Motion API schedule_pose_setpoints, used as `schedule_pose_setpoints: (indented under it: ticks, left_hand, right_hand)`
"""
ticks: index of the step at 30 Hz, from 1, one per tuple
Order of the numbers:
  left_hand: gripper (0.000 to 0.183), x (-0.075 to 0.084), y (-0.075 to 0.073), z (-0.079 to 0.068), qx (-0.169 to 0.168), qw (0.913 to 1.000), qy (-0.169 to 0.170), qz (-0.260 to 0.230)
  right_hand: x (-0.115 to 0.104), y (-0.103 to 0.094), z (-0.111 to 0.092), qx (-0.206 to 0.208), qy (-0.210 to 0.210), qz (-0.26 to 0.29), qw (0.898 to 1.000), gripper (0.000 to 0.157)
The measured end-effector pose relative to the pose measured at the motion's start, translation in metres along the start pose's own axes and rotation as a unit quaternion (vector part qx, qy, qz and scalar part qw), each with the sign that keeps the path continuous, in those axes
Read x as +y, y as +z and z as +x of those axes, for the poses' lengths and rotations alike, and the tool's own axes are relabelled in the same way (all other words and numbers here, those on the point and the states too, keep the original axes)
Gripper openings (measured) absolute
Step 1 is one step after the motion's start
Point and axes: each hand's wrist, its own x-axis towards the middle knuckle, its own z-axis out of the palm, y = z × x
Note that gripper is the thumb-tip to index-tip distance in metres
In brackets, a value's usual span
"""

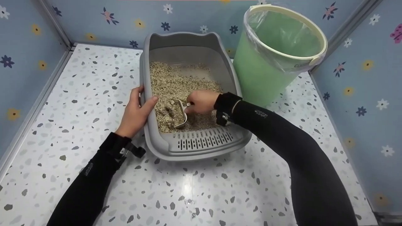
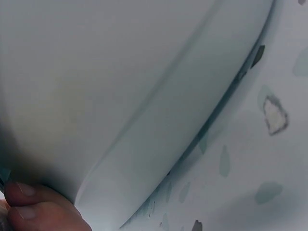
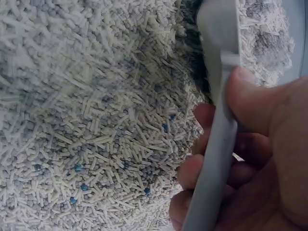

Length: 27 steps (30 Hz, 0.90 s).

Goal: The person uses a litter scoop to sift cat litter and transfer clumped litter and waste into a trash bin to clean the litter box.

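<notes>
A grey litter box (image 1: 188, 156) stands on the floor, partly filled with pellet litter (image 1: 176, 80). My left hand (image 1: 133, 114) holds its left side, thumb over the rim and fingers against the outer wall. In my right hand (image 1: 203, 102) is a litter scoop (image 1: 184, 116), its blade down in the litter near the left wall. The right wrist view shows the fingers wrapped round the scoop's handle (image 3: 214, 168), thumb on top. Clumped litter (image 1: 169, 111) lies at the scoop's front. Only fingertips (image 2: 41, 209) of the left hand show beside the box wall in the left wrist view.
Close by the box's right side stands a green bin (image 1: 260, 72) lined with a clear plastic bag (image 1: 251, 34). Blue flowered walls (image 1: 188, 15) enclose the speckled floor (image 1: 188, 194) at the back and both sides. A slotted ledge (image 1: 204, 141) forms the box's front.
</notes>
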Motion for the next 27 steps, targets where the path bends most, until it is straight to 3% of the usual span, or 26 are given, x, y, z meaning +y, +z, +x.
schedule_pose_setpoints:
  ticks: [12, 27]
  left_hand:
    - [0.087, 0.002, -0.001, -0.004, -0.002, 0.9998, 0.007, -0.021]
    - [0.087, 0.003, -0.001, -0.001, 0.005, 0.9999, 0.013, -0.006]
  right_hand:
    - [0.007, 0.001, -0.001, 0.005, -0.051, 0.016, 0.999, 0.043]
    - [0.016, 0.0, 0.001, 0.001, -0.058, 0.045, 0.997, 0.05]
